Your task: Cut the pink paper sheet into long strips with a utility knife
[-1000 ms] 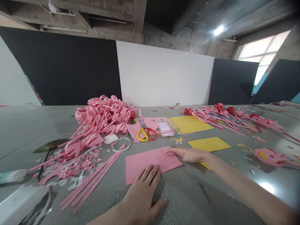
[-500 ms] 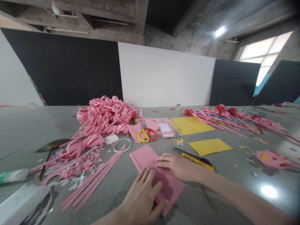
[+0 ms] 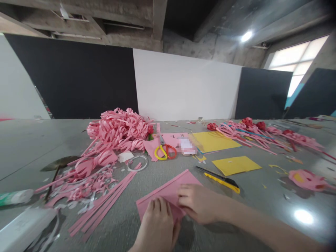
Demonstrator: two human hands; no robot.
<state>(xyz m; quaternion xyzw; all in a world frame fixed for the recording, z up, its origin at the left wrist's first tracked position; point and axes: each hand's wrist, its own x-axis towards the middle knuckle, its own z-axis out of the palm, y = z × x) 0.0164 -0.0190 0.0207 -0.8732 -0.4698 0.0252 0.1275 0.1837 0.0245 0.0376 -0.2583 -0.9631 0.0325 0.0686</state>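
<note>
A sheet of pink paper (image 3: 168, 189) lies at an angle on the grey floor in front of me, with a narrow folded strip along its far edge. My left hand (image 3: 157, 222) is closed on the near left part of the sheet, fingers together on top. At the near right part my right hand (image 3: 195, 203) grips the paper with curled fingers; its thumb is partly hidden. Between the hands the paper bends up slightly. Just beyond my right hand lie a yellow utility knife (image 3: 222, 182) and a thin black tool (image 3: 210, 171).
Scissors (image 3: 165, 152) with yellow and red handles lie ahead, near a phone (image 3: 187, 146). Pink strips (image 3: 110, 203) and a heap of pink paper flowers (image 3: 119, 127) are left. Yellow sheets (image 3: 236, 165) lie right. A white box (image 3: 27, 225) stands near left.
The pink sheet has turned, so its folded strip now runs along the far side. My left hand has shifted to its near edge, and my right hand has come nearer.
</note>
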